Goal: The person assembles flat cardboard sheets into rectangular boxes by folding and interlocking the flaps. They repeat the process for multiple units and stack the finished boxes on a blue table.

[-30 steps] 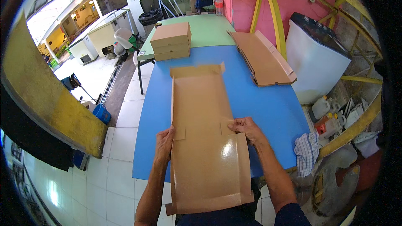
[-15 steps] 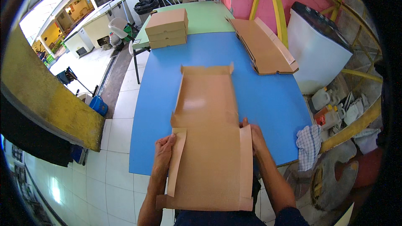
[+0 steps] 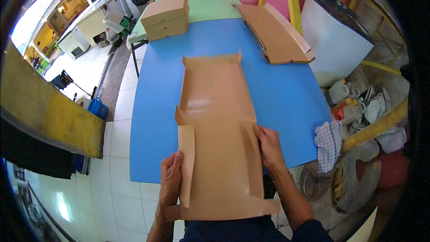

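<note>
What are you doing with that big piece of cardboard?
A person is working a flat brown cardboard box blank on a blue table. The left hand presses on the blank's folded-in left side flap, and the right hand holds the right side flap the same way. Farther back sit a stack of closed brown cardboard boxes and a pile of flat cardboard blanks.

A small packing workshop: a long blue table [image 3: 286, 94] holds a stack of folded cardboard boxes [image 3: 165, 17] and a pile of flat blanks [image 3: 274, 36], with plastic jugs [image 3: 345, 101] on the tiled floor.
</note>
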Demonstrator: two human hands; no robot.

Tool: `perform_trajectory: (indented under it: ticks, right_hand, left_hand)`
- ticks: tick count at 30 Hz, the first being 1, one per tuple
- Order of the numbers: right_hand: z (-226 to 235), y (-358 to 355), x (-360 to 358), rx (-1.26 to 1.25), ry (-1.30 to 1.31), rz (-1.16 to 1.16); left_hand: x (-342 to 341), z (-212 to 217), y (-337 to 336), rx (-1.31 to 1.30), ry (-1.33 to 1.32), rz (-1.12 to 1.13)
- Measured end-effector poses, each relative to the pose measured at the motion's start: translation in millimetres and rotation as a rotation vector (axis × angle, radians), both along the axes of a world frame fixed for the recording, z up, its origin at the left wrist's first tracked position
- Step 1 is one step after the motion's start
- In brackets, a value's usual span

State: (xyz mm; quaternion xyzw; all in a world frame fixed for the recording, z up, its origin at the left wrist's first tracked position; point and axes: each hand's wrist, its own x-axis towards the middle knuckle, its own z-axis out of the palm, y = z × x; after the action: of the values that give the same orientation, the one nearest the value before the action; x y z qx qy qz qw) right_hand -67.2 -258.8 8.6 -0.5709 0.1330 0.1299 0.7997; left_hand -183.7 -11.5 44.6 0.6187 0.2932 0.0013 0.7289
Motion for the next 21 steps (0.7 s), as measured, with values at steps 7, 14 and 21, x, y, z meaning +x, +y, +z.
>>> perform_trajectory:
  ticks: [7, 14, 21]
  right_hand:
    - [5.9, -11.5, -33.0, -0.104, 0.015, 0.215]
    - [-3.2, -13.7, -30.0, -0.111, 0.026, 0.211]
    - [-7.3, -38.2, -42.0, -0.461, -0.034, 0.564]
  left_hand:
    - [-2.0, -9.1, 7.5, 0.063, -0.052, -0.034]
    - [-28.2, -14.8, -3.6, 0.031, 0.080, 0.015]
    - [-28.4, -13.2, 9.8, -0.003, 0.152, 0.045]
